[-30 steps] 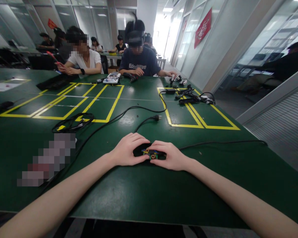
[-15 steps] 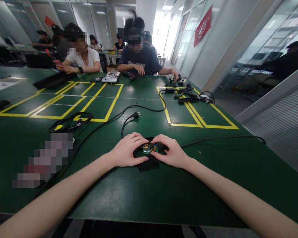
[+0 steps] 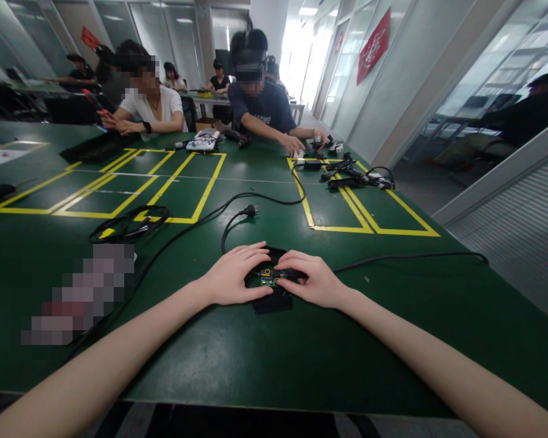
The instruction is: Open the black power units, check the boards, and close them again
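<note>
Green table (image 3: 274,365), taped yellow, carries cables (image 3: 132,224) and a circuit board (image 3: 268,278).

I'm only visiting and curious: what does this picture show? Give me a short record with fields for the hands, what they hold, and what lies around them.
Setting: long green table marked with yellow tape rectangles
Left hand: grips the left end of an opened black plastic casing
Right hand: grips its right end
Inside casing: small green circuit board with coloured parts, showing between the fingers
Behind hands: black power cord with plug
Further left: coiled black cable
Far side: person in a dark shirt reaching towards a pile of black parts
</note>
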Demonstrator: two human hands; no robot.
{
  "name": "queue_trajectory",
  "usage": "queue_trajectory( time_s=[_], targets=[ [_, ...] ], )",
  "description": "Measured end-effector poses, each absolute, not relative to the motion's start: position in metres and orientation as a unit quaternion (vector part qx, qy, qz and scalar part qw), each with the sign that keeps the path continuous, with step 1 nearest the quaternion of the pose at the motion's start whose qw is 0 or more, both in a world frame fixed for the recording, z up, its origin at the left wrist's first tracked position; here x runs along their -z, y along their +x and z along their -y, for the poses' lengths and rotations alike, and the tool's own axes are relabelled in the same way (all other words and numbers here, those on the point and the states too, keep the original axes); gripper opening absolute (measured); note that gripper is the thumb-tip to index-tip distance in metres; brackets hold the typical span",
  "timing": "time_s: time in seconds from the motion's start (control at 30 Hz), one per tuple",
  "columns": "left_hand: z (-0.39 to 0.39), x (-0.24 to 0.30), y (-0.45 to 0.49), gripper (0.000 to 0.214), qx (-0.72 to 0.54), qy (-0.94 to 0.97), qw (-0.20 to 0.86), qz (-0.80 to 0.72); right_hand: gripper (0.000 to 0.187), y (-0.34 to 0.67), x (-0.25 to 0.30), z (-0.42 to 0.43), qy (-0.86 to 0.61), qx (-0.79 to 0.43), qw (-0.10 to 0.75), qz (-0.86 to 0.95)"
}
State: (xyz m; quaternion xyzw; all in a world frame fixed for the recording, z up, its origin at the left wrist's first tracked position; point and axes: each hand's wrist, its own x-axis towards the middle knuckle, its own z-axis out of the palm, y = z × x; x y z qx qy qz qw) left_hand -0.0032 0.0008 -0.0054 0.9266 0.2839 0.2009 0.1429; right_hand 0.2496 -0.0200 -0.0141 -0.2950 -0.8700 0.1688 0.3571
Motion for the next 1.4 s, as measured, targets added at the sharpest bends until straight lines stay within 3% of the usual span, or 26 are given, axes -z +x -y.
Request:
queue_trajectory(
  time_s=[0.2,0.4,0.53,0.63,0.77,0.9,1.07,1.4],
  targets=[
    [0.0,0.005,-0.002,0.054,-0.217,0.92,0.144,-0.292,0.014,0.249,0.016,0.02,-0.323,-0.146,0.363,0.862],
    [0.001,-0.001,-0.002,0.011,-0.279,0.896,0.118,-0.325,0.017,0.251,0.013,0.02,-0.333,-0.147,0.374,0.853],
    [0.0,0.0,-0.002,0.002,-0.244,0.906,0.115,-0.327,0.034,0.252,0.008,0.021,-0.273,-0.15,0.357,0.881],
    [-0.002,0.002,-0.002,0.002,-0.235,0.906,0.118,-0.332,0.037,0.252,0.006,0.021,-0.239,-0.142,0.338,0.899],
    [-0.001,0.003,-0.001,0.002,-0.24,0.892,0.108,-0.368,0.023,0.251,0.003,0.024,-0.215,-0.116,0.336,0.91],
    [0.0,0.003,0.0,0.007,-0.255,0.878,0.11,-0.39,0.025,0.25,0.002,0.027,-0.198,-0.094,0.312,0.924],
    [0.0,0.005,-0.002,0.006,-0.269,0.872,0.117,-0.392,0.015,0.249,0.005,0.024,-0.19,-0.07,0.315,0.927],
    [-0.004,0.005,-0.003,0.007,-0.305,0.849,0.196,-0.384,0.021,0.252,0.008,0.016,-0.232,-0.02,0.325,0.917]
  ],
)
